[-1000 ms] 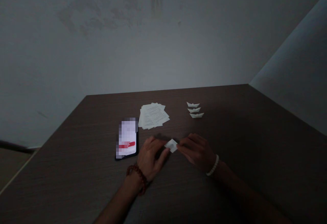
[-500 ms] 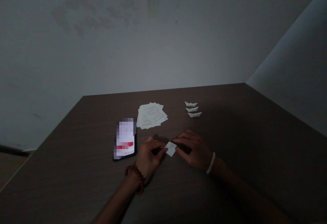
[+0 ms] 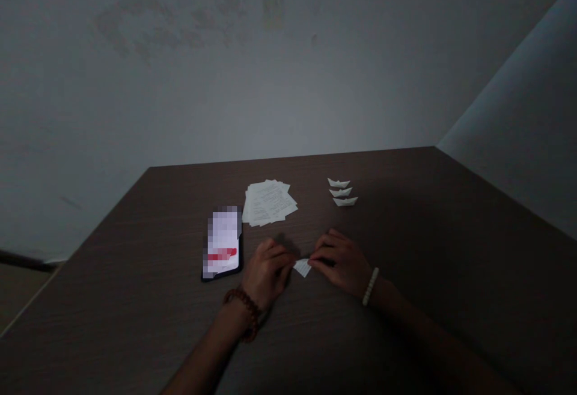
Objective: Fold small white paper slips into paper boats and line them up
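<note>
Between my hands is a small piece of folded paper (image 3: 303, 267), white with faint printed lines, showing as a triangle that points toward me. My left hand (image 3: 269, 269), with a brown bead bracelet at the wrist, pinches its left corner. The right corner is pinched by my right hand (image 3: 341, 263), which wears a pale bead bracelet. Fingertips hide both corners. Beyond my right hand, three white paper boats (image 3: 345, 201) sit in a short column.
A loose stack of printed paper sheets (image 3: 269, 204) lies past my left hand. To its left rests a phone (image 3: 224, 243) with a lit, blurred screen. The dark wooden table (image 3: 148, 317) meets a stained wall (image 3: 288, 100) at its far edge.
The paper between my hands has gone from a diamond to a triangle, its upper part no longer showing. Both hands still pinch its sides; my left fingers have closed up more.
</note>
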Action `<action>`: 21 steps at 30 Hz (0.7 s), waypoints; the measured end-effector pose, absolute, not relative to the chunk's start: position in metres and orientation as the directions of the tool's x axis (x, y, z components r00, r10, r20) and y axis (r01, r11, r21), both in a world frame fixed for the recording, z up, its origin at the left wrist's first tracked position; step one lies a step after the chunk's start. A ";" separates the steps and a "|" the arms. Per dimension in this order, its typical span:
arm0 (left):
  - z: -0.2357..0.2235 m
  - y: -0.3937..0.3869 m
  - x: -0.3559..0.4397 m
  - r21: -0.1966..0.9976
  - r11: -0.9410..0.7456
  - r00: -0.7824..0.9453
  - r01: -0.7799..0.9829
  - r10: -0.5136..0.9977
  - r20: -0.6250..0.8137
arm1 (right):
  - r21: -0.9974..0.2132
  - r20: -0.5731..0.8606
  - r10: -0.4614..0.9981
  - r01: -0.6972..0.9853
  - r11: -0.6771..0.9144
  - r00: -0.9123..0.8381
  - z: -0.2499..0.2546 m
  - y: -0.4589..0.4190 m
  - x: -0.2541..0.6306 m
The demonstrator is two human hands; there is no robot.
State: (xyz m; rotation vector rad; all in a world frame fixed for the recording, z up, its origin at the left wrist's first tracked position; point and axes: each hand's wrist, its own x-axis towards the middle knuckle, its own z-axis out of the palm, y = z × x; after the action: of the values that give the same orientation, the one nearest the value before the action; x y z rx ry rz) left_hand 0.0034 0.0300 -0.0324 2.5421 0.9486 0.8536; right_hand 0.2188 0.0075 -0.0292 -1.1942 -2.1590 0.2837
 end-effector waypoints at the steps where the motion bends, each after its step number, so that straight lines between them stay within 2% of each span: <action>1: -0.033 0.030 0.003 0.453 -0.737 0.605 0.501 0.673 0.426 | -0.459 0.437 0.816 0.686 0.564 -0.379 -0.029 0.008 0.219; 7: -0.034 0.030 0.001 0.445 -0.726 0.628 0.525 0.683 0.374 | -0.402 0.409 0.807 0.710 0.578 -0.426 -0.029 0.009 0.220; 12: -0.031 0.030 0.002 0.460 -0.711 0.628 0.532 0.695 0.349 | -0.404 0.394 0.810 0.710 0.577 -0.434 -0.029 0.009 0.220; 21: -0.034 0.030 0.001 0.407 -0.746 0.636 0.527 0.664 0.392 | -0.387 0.419 0.783 0.690 0.612 -0.460 -0.033 0.012 0.222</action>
State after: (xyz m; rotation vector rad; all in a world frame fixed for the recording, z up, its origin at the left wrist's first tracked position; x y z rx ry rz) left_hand 0.0006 0.0300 -0.0335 2.6039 0.9673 0.7757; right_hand 0.2223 0.0116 -0.0328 -1.1562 -2.2720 0.2165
